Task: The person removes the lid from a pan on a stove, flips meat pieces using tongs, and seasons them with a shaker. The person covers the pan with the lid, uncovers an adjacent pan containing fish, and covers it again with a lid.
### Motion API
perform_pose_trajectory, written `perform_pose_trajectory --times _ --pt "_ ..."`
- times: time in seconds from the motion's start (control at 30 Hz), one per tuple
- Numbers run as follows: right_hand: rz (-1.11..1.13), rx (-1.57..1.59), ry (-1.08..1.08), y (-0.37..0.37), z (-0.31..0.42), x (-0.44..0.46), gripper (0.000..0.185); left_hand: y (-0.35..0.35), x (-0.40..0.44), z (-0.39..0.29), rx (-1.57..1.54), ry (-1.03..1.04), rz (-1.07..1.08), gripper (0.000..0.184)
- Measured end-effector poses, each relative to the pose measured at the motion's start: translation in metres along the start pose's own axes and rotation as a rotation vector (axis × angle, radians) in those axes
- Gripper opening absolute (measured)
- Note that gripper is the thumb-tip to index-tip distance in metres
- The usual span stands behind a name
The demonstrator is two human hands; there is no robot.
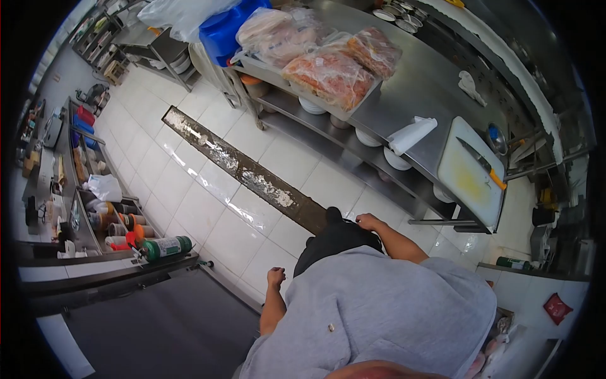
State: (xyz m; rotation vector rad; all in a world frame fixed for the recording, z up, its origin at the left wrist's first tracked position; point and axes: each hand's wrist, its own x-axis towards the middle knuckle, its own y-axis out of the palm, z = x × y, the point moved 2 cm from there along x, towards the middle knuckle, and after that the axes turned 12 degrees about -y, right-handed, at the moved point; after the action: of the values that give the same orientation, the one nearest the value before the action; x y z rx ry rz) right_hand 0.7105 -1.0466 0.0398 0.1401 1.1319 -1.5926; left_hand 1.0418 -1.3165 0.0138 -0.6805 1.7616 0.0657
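My left hand hangs beside my body over the tiled floor, its fingers curled in, and nothing shows in it. On the other side, my right hand hangs near my dark trousers with the fingers also curled and no object visible. The steel worktable is to the right, apart from my right hand. On its near end lies a white cutting board, stained yellow, with a yellow-handled knife across it. A white plastic roll rests beside the board.
Bags of reddish food fill a tray at the worktable's far end, near a blue container. A dirty floor drain channel runs ahead through wet-looking tiles. A green canister and a dark counter stand left.
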Motion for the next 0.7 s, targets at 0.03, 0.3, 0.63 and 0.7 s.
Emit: perform_pose_trajectory --times 0.03,0.3,0.63,0.7 --pt "0.018 -0.014 0.009 0.005 -0.01 0.009 0.031 -0.001 0.0 -0.012 -0.026 -0.011 0.009 0.019" --pt "0.021 -0.016 0.027 -0.021 -0.028 0.065 0.03 0.002 0.022 -0.099 0.059 0.131 0.002 0.021" --pt "-0.039 0.116 0.074 -0.114 -0.017 0.14 0.033 -0.028 0.127 -0.197 0.234 0.315 -0.053 0.023" --pt "0.001 0.006 0.054 -0.125 -0.007 0.13 0.03 -0.036 0.14 -0.201 0.271 0.318 -0.054 0.023"
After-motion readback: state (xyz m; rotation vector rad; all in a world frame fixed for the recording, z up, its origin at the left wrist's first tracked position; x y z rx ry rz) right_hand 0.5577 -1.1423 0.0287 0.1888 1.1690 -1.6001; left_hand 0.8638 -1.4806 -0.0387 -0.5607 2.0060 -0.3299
